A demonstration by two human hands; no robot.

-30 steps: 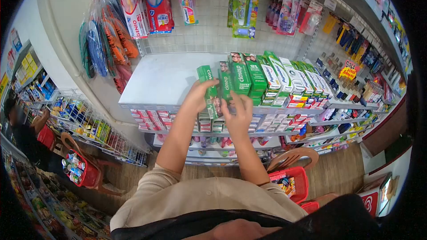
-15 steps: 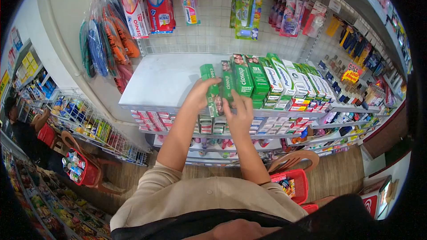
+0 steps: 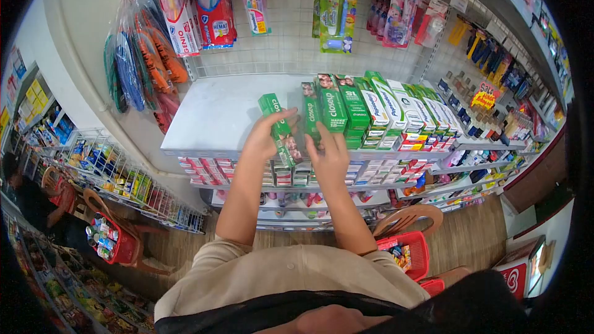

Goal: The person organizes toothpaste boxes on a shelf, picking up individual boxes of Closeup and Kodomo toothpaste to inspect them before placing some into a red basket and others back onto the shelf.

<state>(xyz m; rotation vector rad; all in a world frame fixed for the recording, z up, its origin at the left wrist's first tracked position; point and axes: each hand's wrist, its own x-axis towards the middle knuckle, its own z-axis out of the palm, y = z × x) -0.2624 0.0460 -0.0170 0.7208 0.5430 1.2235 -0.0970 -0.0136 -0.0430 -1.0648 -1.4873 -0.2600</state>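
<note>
My left hand (image 3: 263,138) grips a green toothpaste box (image 3: 279,130), tilted with its top end leaning left, over the front of the white top shelf (image 3: 216,114). My right hand (image 3: 328,151) touches the front of an upright green toothpaste box (image 3: 311,110) at the left end of a row of green and white toothpaste boxes (image 3: 383,108). The two hands are close together, with the tilted box between them.
Lower shelves (image 3: 297,176) hold small red and white boxes. Toothbrush packs (image 3: 198,9) hang on the wall grid above. A red basket (image 3: 405,253) with goods sits on the floor at right; another red basket (image 3: 114,238) and a person (image 3: 31,198) are at left.
The green box in my left hand has come away from the row and tilted leftward. My right hand stays against the row's leftmost box.
</note>
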